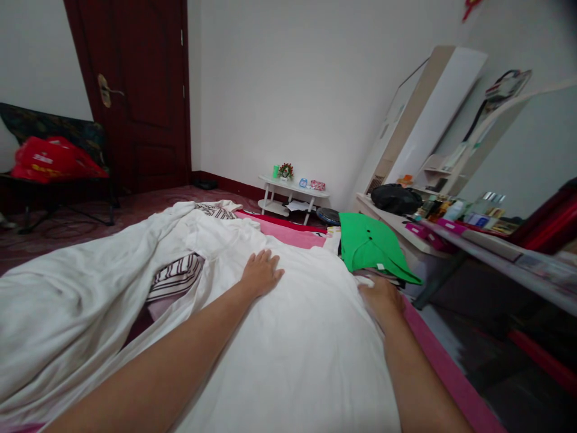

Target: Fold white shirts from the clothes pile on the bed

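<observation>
A white garment point(306, 343) lies spread over the bed in front of me, mostly smooth with a few soft creases. My left hand point(262, 274) rests flat on its upper part, fingers slightly apart. At the garment's right edge my right hand point(382, 300) is closed on the cloth, a small fold showing by the thumb. Just beyond that hand sits a folded green garment point(372, 243) with dark buttons, on top of other folded cloth. To the left is a crumpled heap of white cloth point(90, 276), with a striped fabric point(178, 276) showing beside it.
The pink bed cover point(293, 233) shows at the far end and right edge. A dressing table point(433, 240) with bottles and a black bag point(395, 198) stands on the right. Ahead is a low white table point(295, 187). A red bag point(56, 159) sits on a chair at left.
</observation>
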Available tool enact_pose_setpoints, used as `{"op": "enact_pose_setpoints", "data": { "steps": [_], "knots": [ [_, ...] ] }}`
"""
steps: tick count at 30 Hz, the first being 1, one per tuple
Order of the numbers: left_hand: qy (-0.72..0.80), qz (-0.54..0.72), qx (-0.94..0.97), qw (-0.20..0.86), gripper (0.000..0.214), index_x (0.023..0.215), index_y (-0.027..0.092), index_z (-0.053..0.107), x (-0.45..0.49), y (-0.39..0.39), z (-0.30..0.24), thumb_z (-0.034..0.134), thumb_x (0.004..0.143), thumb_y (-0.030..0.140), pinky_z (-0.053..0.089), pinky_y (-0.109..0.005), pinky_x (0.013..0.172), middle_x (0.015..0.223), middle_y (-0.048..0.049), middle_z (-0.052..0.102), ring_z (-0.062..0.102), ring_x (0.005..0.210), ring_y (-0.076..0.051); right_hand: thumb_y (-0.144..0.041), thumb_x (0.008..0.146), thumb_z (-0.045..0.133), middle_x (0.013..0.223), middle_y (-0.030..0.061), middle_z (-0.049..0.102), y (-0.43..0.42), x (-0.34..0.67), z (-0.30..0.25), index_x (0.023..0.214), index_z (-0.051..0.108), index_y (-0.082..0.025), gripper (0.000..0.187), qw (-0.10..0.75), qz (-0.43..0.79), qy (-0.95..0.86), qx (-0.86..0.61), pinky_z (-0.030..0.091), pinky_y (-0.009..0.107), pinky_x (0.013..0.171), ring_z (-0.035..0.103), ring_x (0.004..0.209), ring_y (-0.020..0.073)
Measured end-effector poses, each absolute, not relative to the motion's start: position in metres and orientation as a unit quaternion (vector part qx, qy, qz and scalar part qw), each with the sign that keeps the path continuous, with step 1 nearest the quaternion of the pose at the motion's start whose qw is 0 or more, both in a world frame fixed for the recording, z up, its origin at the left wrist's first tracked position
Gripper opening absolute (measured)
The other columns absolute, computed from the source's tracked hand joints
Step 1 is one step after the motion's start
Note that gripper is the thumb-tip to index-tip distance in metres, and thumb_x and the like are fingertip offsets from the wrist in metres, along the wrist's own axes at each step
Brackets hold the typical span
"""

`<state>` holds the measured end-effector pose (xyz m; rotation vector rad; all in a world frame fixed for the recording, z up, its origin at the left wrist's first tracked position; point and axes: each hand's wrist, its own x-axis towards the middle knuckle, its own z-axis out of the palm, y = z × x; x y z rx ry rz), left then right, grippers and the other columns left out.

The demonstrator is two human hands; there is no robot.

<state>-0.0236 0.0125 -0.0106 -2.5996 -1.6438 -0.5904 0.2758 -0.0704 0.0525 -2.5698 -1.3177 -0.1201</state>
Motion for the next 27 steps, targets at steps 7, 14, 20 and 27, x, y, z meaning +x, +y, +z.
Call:
{"op": "enact_pose_setpoints", "data": {
  "steps": [7, 14, 20, 27],
  "knots": [
    [-0.528, -0.356, -0.759, -0.136, 0.036, 0.122, 0.013, 0.056, -0.034, 0.033, -0.010, 0.044, 0.088, 0.017, 0.038, -0.035, 0.103, 0.125, -0.0123, 0.059, 0.054, 0.116, -0.021, -0.031, 0.069, 0.067, 0.091, 0.0028, 0.069, -0.102, 0.151, 0.102, 0.094, 0.070, -0.020, 0.028, 0.103, 0.234, -0.817, -0.517, 0.044, 0.023, 0.070, 0.063, 0.082, 0.0162],
    [-0.519, -0.379, -0.748, -0.165, 0.038, 0.100, 0.016, 0.069, -0.039, 0.041, -0.018, 0.047, 0.074, -0.002, 0.045, -0.029, 0.095, 0.108, -0.0058, 0.068, 0.061, 0.101, -0.017, -0.021, 0.077, 0.054, 0.084, 0.0071, 0.069, -0.093, 0.159, 0.096, 0.081, 0.069, -0.018, 0.016, 0.086, 0.025, -0.690, -0.718, 0.037, 0.025, 0.063, 0.062, 0.079, 0.0185],
    [-0.498, -0.382, -0.765, -0.146, 0.034, 0.091, 0.018, 0.071, -0.037, 0.040, -0.020, 0.048, 0.074, 0.000, 0.044, -0.029, 0.096, 0.103, -0.0051, 0.067, 0.060, 0.101, -0.017, -0.053, 0.073, 0.062, 0.105, 0.0089, 0.065, -0.086, 0.142, 0.070, 0.117, 0.058, -0.021, 0.055, 0.128, 0.083, -0.684, -0.713, 0.040, 0.028, 0.071, 0.061, 0.093, 0.0223],
    [-0.478, -0.379, -0.779, -0.143, 0.030, 0.090, 0.019, 0.071, -0.039, 0.040, -0.022, 0.050, 0.075, 0.003, 0.044, -0.029, 0.094, 0.102, -0.0048, 0.067, 0.060, 0.099, -0.018, -0.039, 0.070, 0.067, 0.115, 0.0089, 0.059, -0.096, 0.101, 0.052, 0.115, 0.061, -0.025, 0.048, 0.077, 0.077, -0.759, -0.642, 0.041, 0.030, 0.074, 0.062, 0.092, 0.0217]
  ]
}}
